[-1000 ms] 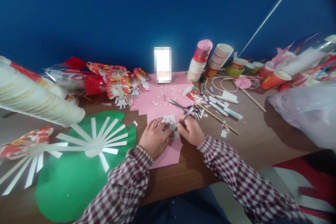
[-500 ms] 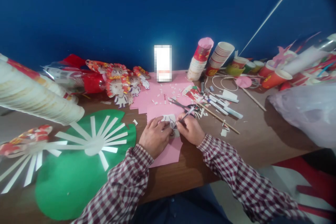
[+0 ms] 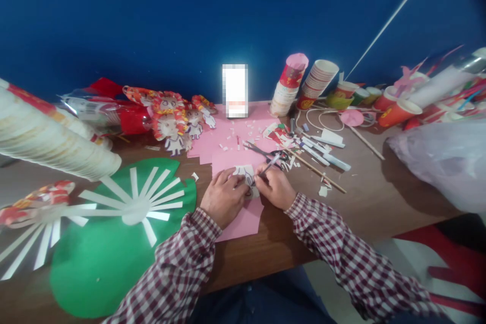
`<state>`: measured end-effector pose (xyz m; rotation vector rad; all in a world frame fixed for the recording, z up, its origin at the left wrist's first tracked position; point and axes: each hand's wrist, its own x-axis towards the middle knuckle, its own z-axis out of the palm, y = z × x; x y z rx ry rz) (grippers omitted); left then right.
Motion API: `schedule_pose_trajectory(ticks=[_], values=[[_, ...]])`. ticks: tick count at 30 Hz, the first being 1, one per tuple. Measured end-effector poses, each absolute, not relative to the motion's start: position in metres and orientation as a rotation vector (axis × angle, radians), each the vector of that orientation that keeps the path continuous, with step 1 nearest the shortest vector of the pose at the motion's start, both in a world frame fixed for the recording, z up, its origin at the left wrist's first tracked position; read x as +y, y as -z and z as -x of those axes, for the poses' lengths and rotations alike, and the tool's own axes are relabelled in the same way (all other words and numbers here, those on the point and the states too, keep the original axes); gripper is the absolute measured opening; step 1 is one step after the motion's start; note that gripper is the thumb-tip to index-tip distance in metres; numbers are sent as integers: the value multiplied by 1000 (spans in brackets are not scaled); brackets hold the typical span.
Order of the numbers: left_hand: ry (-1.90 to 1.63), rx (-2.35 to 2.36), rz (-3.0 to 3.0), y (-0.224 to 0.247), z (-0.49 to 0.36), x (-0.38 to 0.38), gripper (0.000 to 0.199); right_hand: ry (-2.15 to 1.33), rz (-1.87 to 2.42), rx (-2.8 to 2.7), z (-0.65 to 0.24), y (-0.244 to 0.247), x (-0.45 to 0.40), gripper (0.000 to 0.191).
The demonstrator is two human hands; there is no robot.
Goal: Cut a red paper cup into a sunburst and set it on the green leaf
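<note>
A small white piece of paper [image 3: 243,169] with dark drawn outlines lies on the pink paper [image 3: 239,223] in front of me. My left hand [image 3: 225,196] rests over its left side, palm down, fingers lying on it and covering part of the drawing. In my right hand [image 3: 279,188] a slim pen [image 3: 272,164] is pinched between thumb and fingers, its tip down at the white paper near the left fingertips. The exact contact of the tip is hard to make out. Just beyond the hands lie dark-handled scissors [image 3: 261,150].
Left of me are a green paper shape [image 3: 98,258] with a white strip-cut cup on it, and long stacks of cups [image 3: 56,136]. Decorated paper figures [image 3: 172,126] stand farther back. Pens [image 3: 315,154], a wooden stick [image 3: 319,174], paper scraps and upright cup stacks [image 3: 284,93] lie right.
</note>
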<state>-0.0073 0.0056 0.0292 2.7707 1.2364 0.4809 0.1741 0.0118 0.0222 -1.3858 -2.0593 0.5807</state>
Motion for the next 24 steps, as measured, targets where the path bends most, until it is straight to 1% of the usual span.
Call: schedule_pose_trajectory(ticks=[7,24], values=[[-438,1240,-2796,-28,8,6,17,-546,1387,-2076,-174,-22,13,7],[-474,1226,-2802,-26,8,7,18,-539,1370,-2099,-175,-20,13,8]])
